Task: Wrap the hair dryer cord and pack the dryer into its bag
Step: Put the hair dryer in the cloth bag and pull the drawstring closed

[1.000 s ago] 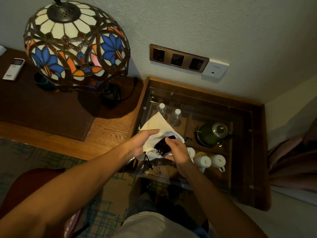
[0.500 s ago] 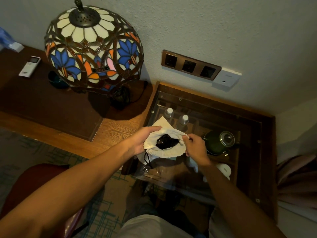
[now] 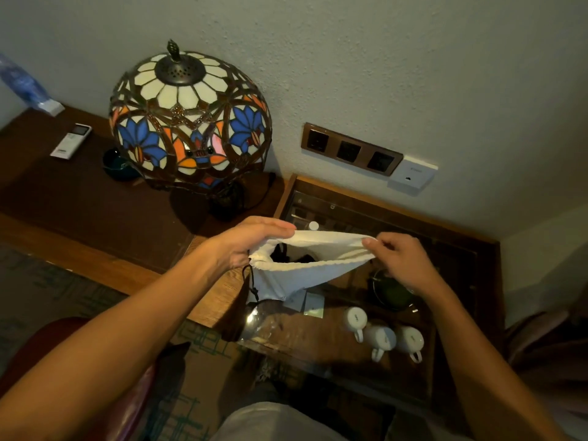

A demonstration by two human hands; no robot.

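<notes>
My left hand (image 3: 245, 243) and right hand (image 3: 399, 259) pinch the white bag (image 3: 305, 268) mouth's opposite ends; the dark dryer (image 3: 299, 258) sits inside; next I'd pull the drawstring (image 3: 251, 281) to close it

Both hands are gripping the white bag's (image 3: 299, 275) rim: left hand (image 3: 251, 241) and right hand (image 3: 397, 259) are stretching its mouth wide above the glass-topped cabinet (image 3: 445, 249); the black dryer (image 3: 286, 254) is sitting inside.

The dryer (image 3: 288, 256) at frame centre was mostly hidden inside the bag (image 3: 305, 272); only dark bits showed.
</notes>
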